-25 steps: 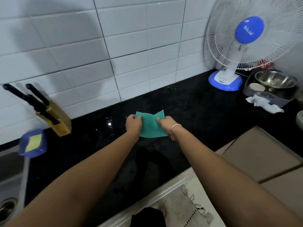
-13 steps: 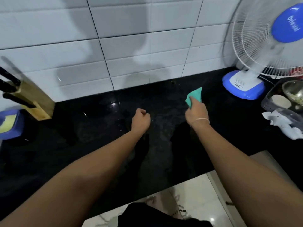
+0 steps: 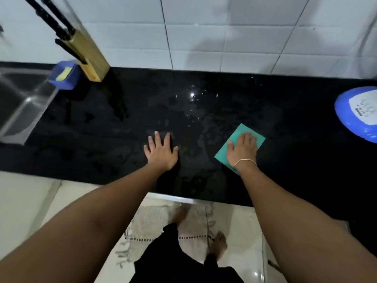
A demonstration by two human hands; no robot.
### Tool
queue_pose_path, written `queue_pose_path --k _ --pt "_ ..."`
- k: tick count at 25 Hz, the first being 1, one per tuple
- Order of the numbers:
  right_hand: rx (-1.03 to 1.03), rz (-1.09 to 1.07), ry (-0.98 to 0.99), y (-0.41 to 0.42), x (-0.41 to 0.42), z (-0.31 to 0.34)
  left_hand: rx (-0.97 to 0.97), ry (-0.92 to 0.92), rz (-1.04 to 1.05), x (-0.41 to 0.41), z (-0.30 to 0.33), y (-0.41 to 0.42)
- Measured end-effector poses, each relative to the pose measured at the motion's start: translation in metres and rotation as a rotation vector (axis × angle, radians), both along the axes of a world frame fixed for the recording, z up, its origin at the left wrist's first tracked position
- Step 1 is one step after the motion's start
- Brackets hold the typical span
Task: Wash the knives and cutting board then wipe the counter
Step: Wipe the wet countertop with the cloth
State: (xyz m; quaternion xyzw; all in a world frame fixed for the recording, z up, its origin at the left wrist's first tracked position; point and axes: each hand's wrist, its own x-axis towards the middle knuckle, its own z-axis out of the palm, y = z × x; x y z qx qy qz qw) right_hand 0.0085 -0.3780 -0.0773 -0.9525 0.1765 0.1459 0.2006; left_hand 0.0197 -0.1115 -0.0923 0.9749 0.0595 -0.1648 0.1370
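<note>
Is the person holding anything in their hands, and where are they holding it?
Nothing is gripped. The right hand lies flat with straight fingers on the middle of the green cloth, pressing it onto the black counter. The left hand rests flat on the counter.

We saw a green cloth (image 3: 242, 142) lying flat on the black desk (image 3: 285, 111), turned like a diamond, under our right hand (image 3: 241, 151). The desk was shiny and wet in the middle. At the back left, a wooden knife block (image 3: 89, 55) leaned by the white wall, with black knife handles (image 3: 51, 19) sticking out of it.
</note>
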Motion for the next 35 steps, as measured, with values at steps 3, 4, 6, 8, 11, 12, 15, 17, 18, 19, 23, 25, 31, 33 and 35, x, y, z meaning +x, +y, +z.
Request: queue_pose_path --k 3,4,6,8,11,12,15,17,18,19,23,25,31,33,35 --pt "-0.155 0.011 -0.04 0.011 -0.004 -0.021 0.088 0.036 -0.043 -0.013 -0.018 0.013" --pt "-0.193 0.023 -0.059 0.011 0.0 -0.024 0.091 0.047 -0.056 -0.012 -0.021 0.014" --pt "-0.247 0.139 -0.091 0.003 0.011 -0.028 0.079 0.057 -0.061 -0.01 -0.023 0.016" --pt "-0.299 0.267 -0.137 -0.011 0.027 -0.035 0.081 0.009 -0.076 -0.012 -0.025 0.017" --pt "-0.341 0.338 -0.143 -0.017 0.029 -0.04 0.057 -0.015 -0.091 -0.015 -0.023 0.018" --pt "-0.351 0.362 -0.134 -0.015 0.021 -0.04 0.045 -0.014 -0.11 -0.015 -0.022 0.019" --pt "-0.343 0.375 -0.13 0.011 -0.027 -0.031 -0.021 0.004 -0.105 -0.024 -0.016 0.033" --pt "-0.332 0.35 -0.108 0.053 -0.066 -0.025 -0.076 0.031 0.001 -0.037 -0.012 0.049" --pt "-0.32 0.344 -0.091 0.083 -0.085 -0.023 -0.118 0.044 0.068 -0.046 -0.008 0.06" --pt "-0.298 0.323 -0.083 0.114 -0.102 -0.025 -0.15 0.04 0.123 -0.056 -0.005 0.072" --pt "-0.218 0.239 -0.088 0.222 -0.079 -0.026 -0.142 -0.061 0.179 -0.083 0.008 0.112" --pt "-0.185 0.27 -0.076 0.251 -0.042 -0.025 -0.145 -0.081 0.172 -0.09 0.004 0.122" --pt "-0.211 0.407 -0.145 0.229 -0.038 -0.029 -0.14 -0.062 0.067 -0.079 -0.009 0.083" --pt "-0.206 0.423 -0.123 0.2 -0.061 -0.027 -0.175 -0.055 -0.011 -0.074 -0.006 0.051" --pt "-0.206 0.364 -0.1 0.155 -0.081 -0.024 -0.167 -0.039 -0.111 -0.062 -0.005 0.024"
